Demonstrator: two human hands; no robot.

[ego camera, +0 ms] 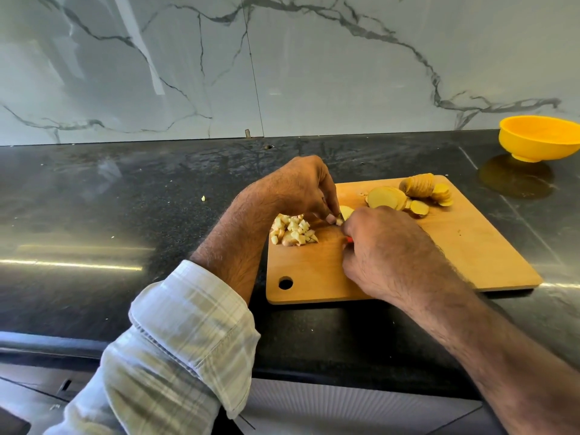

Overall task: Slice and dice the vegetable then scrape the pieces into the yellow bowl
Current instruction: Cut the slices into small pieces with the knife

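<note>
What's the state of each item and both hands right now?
Diced pieces: piled on the board's left end.
Slices: uncut, fanned at the board's far edge.
Cutting board: flat on the counter.
Yellow bowl: upright, off the board at far right; contents can't be seen.
Left hand: fingertips pinning a slice.
Right hand: closed on a knife, only a red bit showing.

We see a black stone counter (125, 215) running along a marbled wall. A wooden cutting board (470, 255) lies on it toward the right, near its front edge. A yellow bowl (538, 138) stands at the back right corner. A small pale scrap (203, 198) lies mid-counter.
</note>
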